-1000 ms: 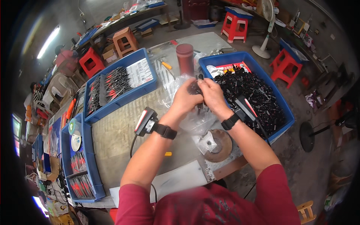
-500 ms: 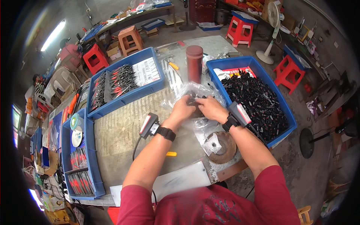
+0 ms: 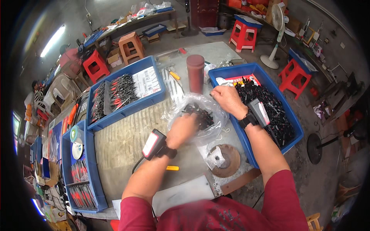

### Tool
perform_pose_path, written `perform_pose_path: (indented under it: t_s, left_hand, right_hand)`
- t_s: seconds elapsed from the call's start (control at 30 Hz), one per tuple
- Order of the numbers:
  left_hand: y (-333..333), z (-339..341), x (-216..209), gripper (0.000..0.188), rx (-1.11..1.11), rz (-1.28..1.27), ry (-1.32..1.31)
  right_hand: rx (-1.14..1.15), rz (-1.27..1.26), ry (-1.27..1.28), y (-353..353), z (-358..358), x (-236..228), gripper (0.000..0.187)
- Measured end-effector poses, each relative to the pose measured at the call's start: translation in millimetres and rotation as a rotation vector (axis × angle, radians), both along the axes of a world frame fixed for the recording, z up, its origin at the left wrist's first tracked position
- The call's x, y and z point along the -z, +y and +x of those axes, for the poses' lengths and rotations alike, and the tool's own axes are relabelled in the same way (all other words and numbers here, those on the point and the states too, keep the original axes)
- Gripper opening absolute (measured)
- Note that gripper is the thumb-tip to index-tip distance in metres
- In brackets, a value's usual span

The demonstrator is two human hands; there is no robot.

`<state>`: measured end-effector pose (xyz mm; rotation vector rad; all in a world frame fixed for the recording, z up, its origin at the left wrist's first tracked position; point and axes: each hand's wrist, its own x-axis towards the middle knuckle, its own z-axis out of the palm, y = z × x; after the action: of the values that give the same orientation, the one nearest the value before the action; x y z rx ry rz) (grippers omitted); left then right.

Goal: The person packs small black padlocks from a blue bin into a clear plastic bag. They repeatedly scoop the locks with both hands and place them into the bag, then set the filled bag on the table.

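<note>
A clear plastic bag (image 3: 218,119) lies spread open on the table, with a heap of small black parts (image 3: 204,116) inside. My left hand (image 3: 183,129) is over the bag's near left side, its fingertips at the black parts; motion smears the fingers. To the right, my right hand (image 3: 230,101) is raised between the bag and the left wall of a blue bin (image 3: 250,156). Its fingers are bent closed, and what they hold, if anything, cannot be made out. That bin contains a large pile of similar black pieces (image 3: 266,107).
A dark red cylinder (image 3: 195,75) stands behind the bag. At the left are a blue tray (image 3: 127,107) of black-and-red pieces and a smaller blue tray (image 3: 101,188). A round metal disc (image 3: 231,163) lies near me, and a yellow-handled tool (image 3: 173,168) lies beside my left forearm.
My hands were together over the bag and have moved apart: the right one up and right towards the bin, the left one nearer me. The bag's mouth now shows wide open, its black parts visible.
</note>
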<state>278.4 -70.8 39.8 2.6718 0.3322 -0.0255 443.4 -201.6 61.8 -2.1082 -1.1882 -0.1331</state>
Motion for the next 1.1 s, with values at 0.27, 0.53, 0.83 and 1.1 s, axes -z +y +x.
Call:
perform_pose_path:
  t_s: [0.27,0.53,0.83,1.1]
  left_hand:
    - [7,-10,-7,0.048,0.061,0.218,0.105]
    - [21,-8,-11,0.035,-0.037,0.161,-0.089]
    - [42,-9,2,0.04,-0.288,0.121,-0.146]
    - [57,-1,20,0.017,-0.367,0.023,-0.244]
  right_hand:
    - [-0.118,-0.337,-0.59,21,50,29,0.008]
    - [-0.103,-0.832,-0.742,50,33,44,0.015]
    - [-0.077,-0.89,-0.61,58,31,47,0.018]
    - [-0.106,-0.009,-0.451,44,12,8,0.023]
